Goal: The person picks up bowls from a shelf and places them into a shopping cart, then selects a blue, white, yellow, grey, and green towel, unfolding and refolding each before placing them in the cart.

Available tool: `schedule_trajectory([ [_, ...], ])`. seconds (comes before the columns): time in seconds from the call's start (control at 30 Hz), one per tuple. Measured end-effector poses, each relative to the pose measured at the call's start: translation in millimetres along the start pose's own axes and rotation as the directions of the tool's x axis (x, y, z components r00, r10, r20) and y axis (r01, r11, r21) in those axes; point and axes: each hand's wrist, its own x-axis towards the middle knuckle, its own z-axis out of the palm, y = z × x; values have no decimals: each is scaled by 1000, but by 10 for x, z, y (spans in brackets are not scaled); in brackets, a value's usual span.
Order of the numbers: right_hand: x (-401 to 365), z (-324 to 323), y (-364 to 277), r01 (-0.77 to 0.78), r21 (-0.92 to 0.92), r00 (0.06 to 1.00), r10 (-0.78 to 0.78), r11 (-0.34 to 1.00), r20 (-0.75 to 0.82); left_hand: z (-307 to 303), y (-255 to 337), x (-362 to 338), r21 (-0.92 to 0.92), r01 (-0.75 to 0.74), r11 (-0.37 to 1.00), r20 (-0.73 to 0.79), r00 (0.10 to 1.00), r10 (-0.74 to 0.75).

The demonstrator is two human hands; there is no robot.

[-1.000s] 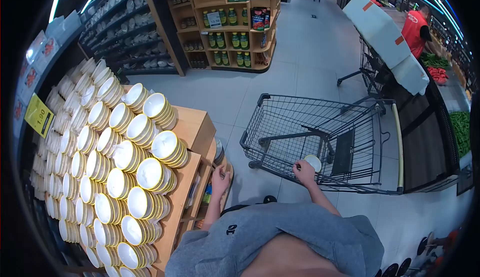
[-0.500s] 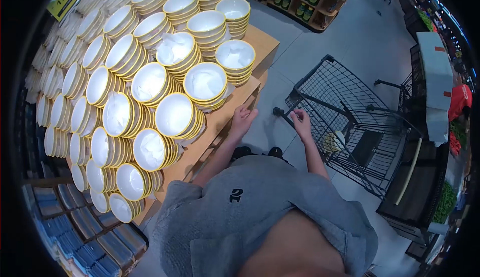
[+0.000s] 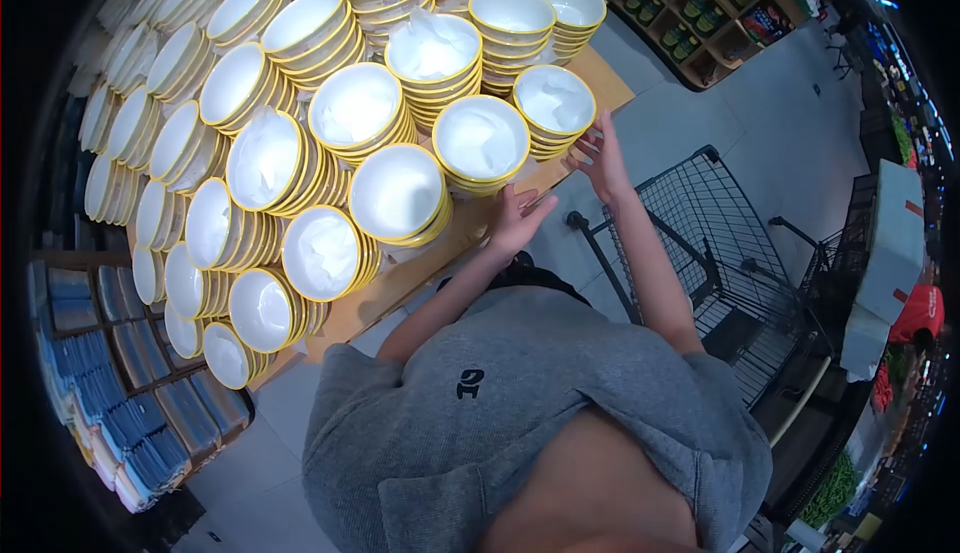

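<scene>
Stacks of white bowls with yellow rims cover a wooden display table (image 3: 355, 315). My right hand (image 3: 604, 165) is raised at the table's right edge, its fingers spread right beside the corner stack of bowls (image 3: 553, 101). A crumpled white sheet lies inside that stack's top bowl. Lower and to the left, my left hand (image 3: 520, 221) is open, thumb apart from the fingers, just in front of another bowl stack (image 3: 481, 141). Nothing shows in either palm.
A black wire shopping cart (image 3: 715, 218) stands on the grey floor to my right. Shelves with jars (image 3: 690, 13) are at the back right. A shelf of folded blue cloth (image 3: 130, 373) is at lower left. A white box (image 3: 885, 243) sits at far right.
My right hand has risen from beside the cart to the corner bowl stack, and its fingers have spread. My left hand has opened near the front stacks. The view has turned toward the table.
</scene>
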Motion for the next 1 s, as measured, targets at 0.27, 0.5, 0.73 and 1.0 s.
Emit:
schedule_trajectory([
  [0.27, 808, 3, -322, -227, 187, 928, 154, 956, 338, 241, -81, 471, -37, 89, 995, -10, 996, -89],
  [0.5, 1136, 106, -540, -436, 60, 806, 359, 898, 471, 532, 368, 438, -457, 69, 887, 14, 997, -71],
  [0.73, 957, 150, -573, -385, 11, 769, 313, 923, 558, 586, 519, 489, -683, 47, 729, 4, 998, -61],
  [1.0, 837, -123, -295, -356, 192, 832, 217, 914, 510, 693, 485, 480, -673, 33, 739, -22, 998, -65],
])
